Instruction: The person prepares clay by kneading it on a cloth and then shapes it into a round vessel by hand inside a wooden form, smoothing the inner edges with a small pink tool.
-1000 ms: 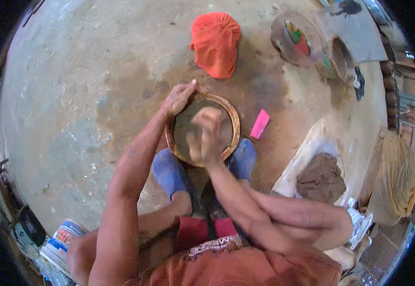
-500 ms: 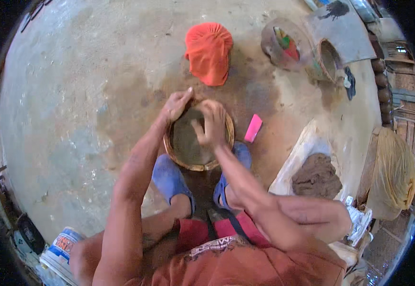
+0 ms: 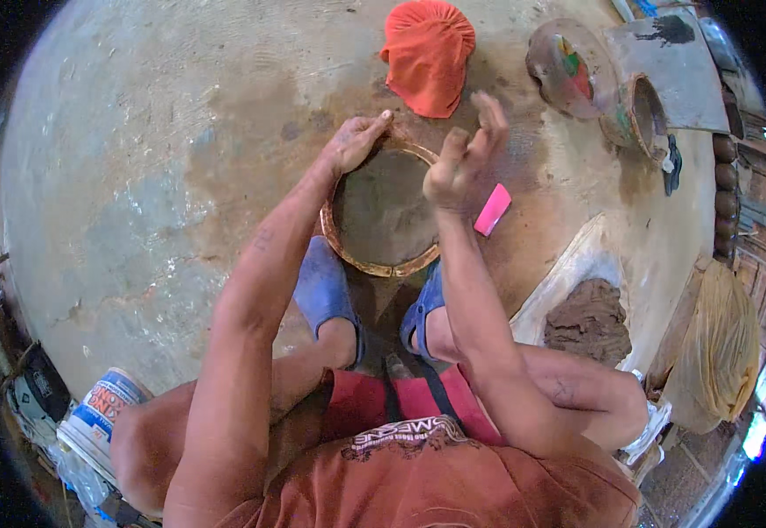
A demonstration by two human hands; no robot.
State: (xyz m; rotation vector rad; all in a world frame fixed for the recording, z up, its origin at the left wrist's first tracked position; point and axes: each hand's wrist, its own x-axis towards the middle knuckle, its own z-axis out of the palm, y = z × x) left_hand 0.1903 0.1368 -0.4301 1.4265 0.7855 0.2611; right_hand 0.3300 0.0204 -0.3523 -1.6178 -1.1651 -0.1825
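A round brown hoop-like mould (image 3: 327, 220) lies on the floor in front of my feet. Smooth grey-brown clay (image 3: 386, 211) fills it level inside. At the mould's far left edge, my left hand (image 3: 357, 143) is closed on the rim, thumb stretched along the top. My right hand (image 3: 469, 158) is raised over the right side of the rim, holding nothing, with its fingers apart. Just right of that hand lies a flat pink scraper-like piece (image 3: 492, 209). Beyond the mould stands a rounded form covered in orange cloth (image 3: 429, 62).
To the right, a lump of dark wet clay (image 3: 587, 321) rests on a white sack (image 3: 568, 255). A clear bowl (image 3: 548, 75), a tipped round container (image 3: 620, 123) and a grey board (image 3: 691, 79) are at the far right. A white-and-blue bucket (image 3: 106, 414) stands by my left knee.
My right hand has lifted from the clay surface and moved right, past the rim. My left hand stays at the rim. The whole view has shifted, with the floor things appearing higher and farther right.
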